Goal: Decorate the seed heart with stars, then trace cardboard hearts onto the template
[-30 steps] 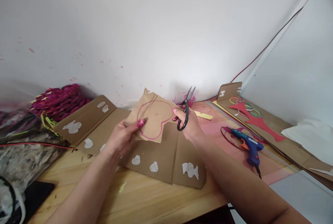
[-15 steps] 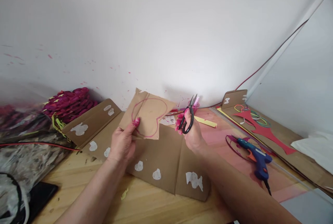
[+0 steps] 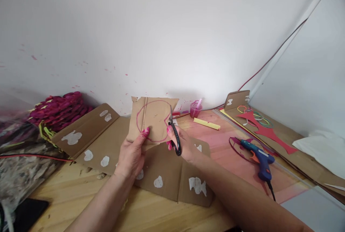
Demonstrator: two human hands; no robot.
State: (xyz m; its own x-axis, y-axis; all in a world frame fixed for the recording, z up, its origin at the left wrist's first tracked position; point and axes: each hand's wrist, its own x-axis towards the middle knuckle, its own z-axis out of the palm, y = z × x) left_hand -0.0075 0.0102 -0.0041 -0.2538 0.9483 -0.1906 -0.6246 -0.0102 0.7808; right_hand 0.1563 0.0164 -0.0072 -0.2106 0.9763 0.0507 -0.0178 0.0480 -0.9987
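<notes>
My left hand (image 3: 134, 152) pinches the lower edge of a piece of cardboard (image 3: 155, 117), thumb on its front face. A heart outline in pink marker is drawn on that piece. My right hand (image 3: 183, 142) is closed around the black handles of a pair of scissors (image 3: 176, 140). The blades point upward at the right edge of the cardboard, by the notch of the heart; whether they are cutting into it I cannot tell. Pink stains mark the fingertips of both hands. Under them lies a larger folded cardboard sheet (image 3: 164, 167) with torn white patches.
A blue glue gun (image 3: 260, 158) with its cord lies at the right, near a red paper cutout (image 3: 265, 131). Farther back stand a cup of pink paint (image 3: 195, 110) and a yellow strip (image 3: 206, 123). At left are a magenta bundle (image 3: 61, 110) and plastic bags (image 3: 24, 178).
My right hand has brought the scissors left and down to the cardboard's right edge. My left hand has turned the cardboard piece slightly. The view has shifted a little to the right.
</notes>
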